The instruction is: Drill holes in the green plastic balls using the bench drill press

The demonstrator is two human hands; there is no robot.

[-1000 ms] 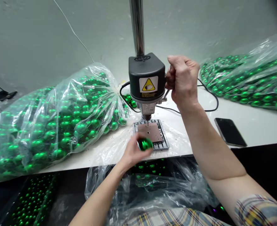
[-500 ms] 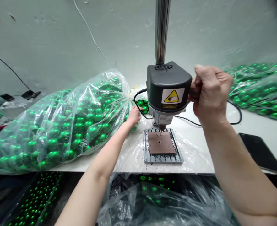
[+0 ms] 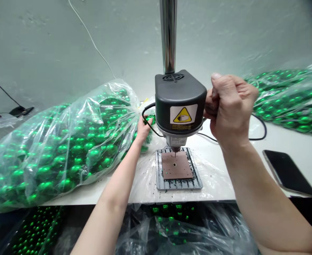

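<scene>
My right hand (image 3: pixel 231 106) is closed in a fist at the right side of a black drill press head (image 3: pixel 181 99), around its handle, which the fingers hide. Under the head, a thin drill bit (image 3: pixel 175 154) points down at a brown square plate (image 3: pixel 181 171) with a small hole. That plate lies on a grey grooved base (image 3: pixel 160 180) strewn with dark shavings. Left of the drill, my left hand (image 3: pixel 143 129) is at the mouth of a clear bag, with thumb and finger about a shiny green ball (image 3: pixel 152 119). A black cable crosses the fingers and partly hides them.
The big clear bag (image 3: pixel 73 141) of green balls fills the left of the white table (image 3: pixel 222 184). Another bag of green balls (image 3: pixel 291 95) lies at the back right. A phone (image 3: pixel 288 173) rests at the right edge. Clear plastic (image 3: pixel 206 230) hangs below the front edge.
The view has shifted, so the drill sits further left in it. My left hand's fingers have moved from pointing right to about the green ball. My right hand keeps its grip.
</scene>
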